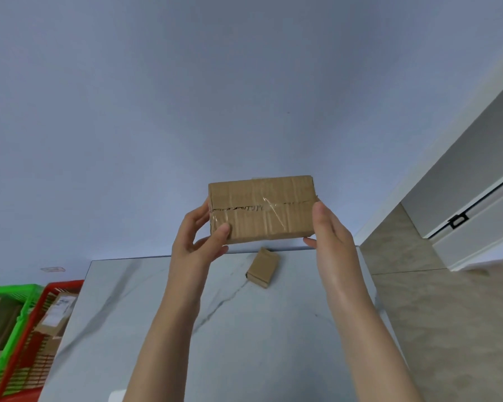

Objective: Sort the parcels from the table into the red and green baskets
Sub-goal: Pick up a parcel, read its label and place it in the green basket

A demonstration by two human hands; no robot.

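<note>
A brown cardboard parcel (pixel 262 208) with clear tape across it is held up in the air above the far edge of the marble table (pixel 145 323). My left hand (pixel 199 240) grips its left end and my right hand (pixel 330 236) grips its right end. A smaller brown parcel (pixel 263 266) lies on the table just below it. The red basket (pixel 38 346) stands at the table's left side with several parcels inside. The green basket (pixel 3 323) stands left of the red one, also holding parcels.
A plain blue-grey wall rises behind the table. To the right is a tiled floor (pixel 447 329) and a white door frame (pixel 436 158). A small white object (pixel 116 396) lies at the table's near edge.
</note>
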